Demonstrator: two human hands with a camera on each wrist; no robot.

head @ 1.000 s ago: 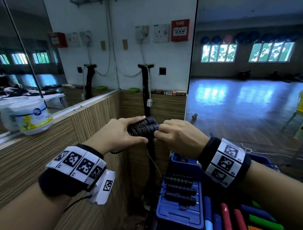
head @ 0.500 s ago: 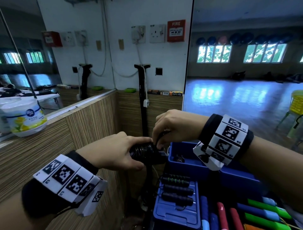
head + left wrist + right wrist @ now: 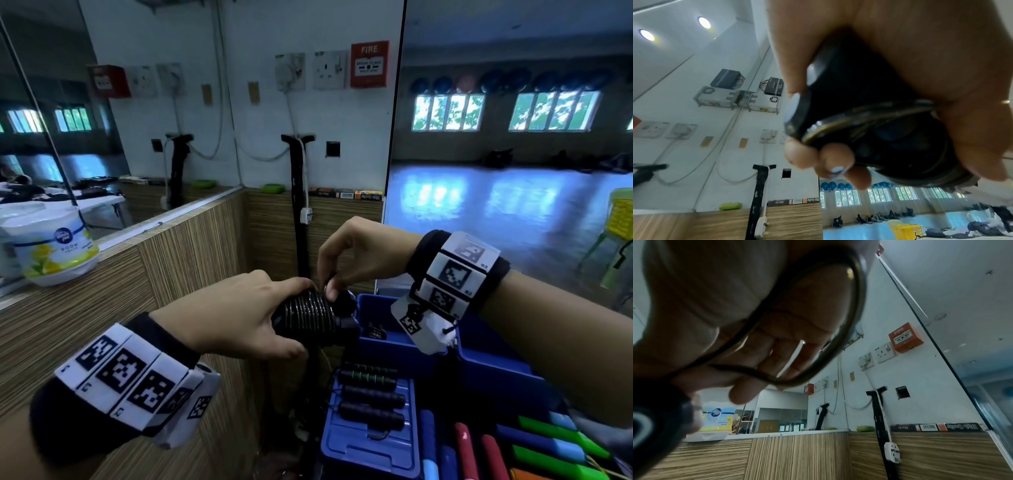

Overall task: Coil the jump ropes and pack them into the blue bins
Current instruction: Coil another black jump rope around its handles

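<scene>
Mirrored gym corner, striped wood ledge [image 3: 191,246], white wall with sockets. Rope bundle [image 3: 310,313] held above blue bins [image 3: 387,342], long axis roughly level, handle ends pointing right. Left hand [image 3: 236,315] grips the bundle; right hand [image 3: 363,253] pinches a cord loop [image 3: 851,318].

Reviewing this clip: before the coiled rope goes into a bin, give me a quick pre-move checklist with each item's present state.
1. Left hand grips the coiled jump rope: ok.
2. Last loop tucked: not ok; right hand pinches a loose loop.
3. Wraps tight around the handles: ok in the head view.
4. Open blue bin beside the bundle: ok.
5. Room left in that bin: cannot tell; its inside is mostly hidden.
</scene>
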